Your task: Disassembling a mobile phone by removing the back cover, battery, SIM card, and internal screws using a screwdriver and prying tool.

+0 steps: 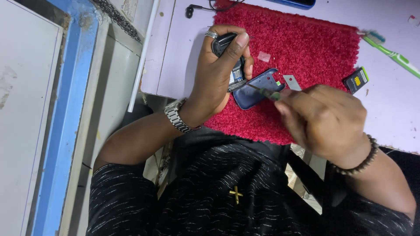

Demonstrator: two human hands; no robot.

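I am gripping a small dark phone (pixel 231 65) in my left hand (pixel 217 76), fingers wrapped tight around it and the thumb pressing along its top edge, holding it up over the red mat (pixel 306 48). My right hand (pixel 326 120) is closing around a thin screwdriver (pixel 264 92) with a green grip, and its tip is reaching toward the lower end of the phone. I am wearing a ring and a metal watch (pixel 178 116) on the left side and a bead bracelet (pixel 363 159) on the right wrist.

Just under the phone, a blue back cover (pixel 253 89) is lying on the mat, its inside facing up. A small grey strip (pixel 292 82) is resting beside the cover, also on the mat. Off the mat's right edge, a black battery (pixel 355 80) with a yellow label is sitting on the pale table (pixel 389 100), and beyond it a green and white toothbrush (pixel 389 51) is lying at a slant.
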